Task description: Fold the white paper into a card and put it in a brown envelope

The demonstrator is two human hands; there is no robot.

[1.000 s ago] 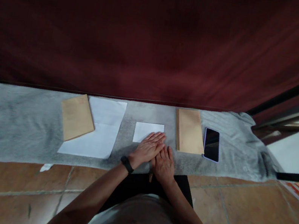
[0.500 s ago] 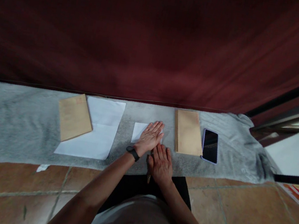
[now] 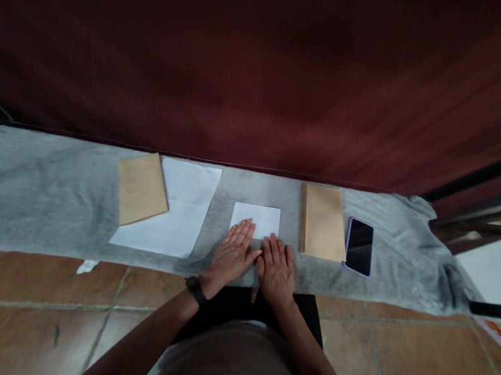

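A small white rectangle of paper (image 3: 257,215), apparently folded, lies on the grey cloth in front of me. Over its near left corner my left hand (image 3: 232,255) lies flat, fingers stretched out and a dark band on the wrist. My right hand (image 3: 277,271) rests flat at the paper's near right corner, fingertips at the edge. The left thumb comes close to the right hand. Neither hand grips anything. To the right sits a stack of brown envelopes (image 3: 324,222). On the left, one or more brown envelopes (image 3: 142,190) overlap larger white sheets (image 3: 183,215).
A phone with a purple rim (image 3: 359,247) lies right of the envelope stack. The grey cloth (image 3: 48,192) covers the long narrow surface, backed by a dark red curtain (image 3: 267,88). A white scrap (image 3: 87,266) lies on the tiled floor (image 3: 413,362).
My left hand has slid from the right part of the small paper back to its near left corner, uncovering most of it. The right hand stays near the paper's near right corner.
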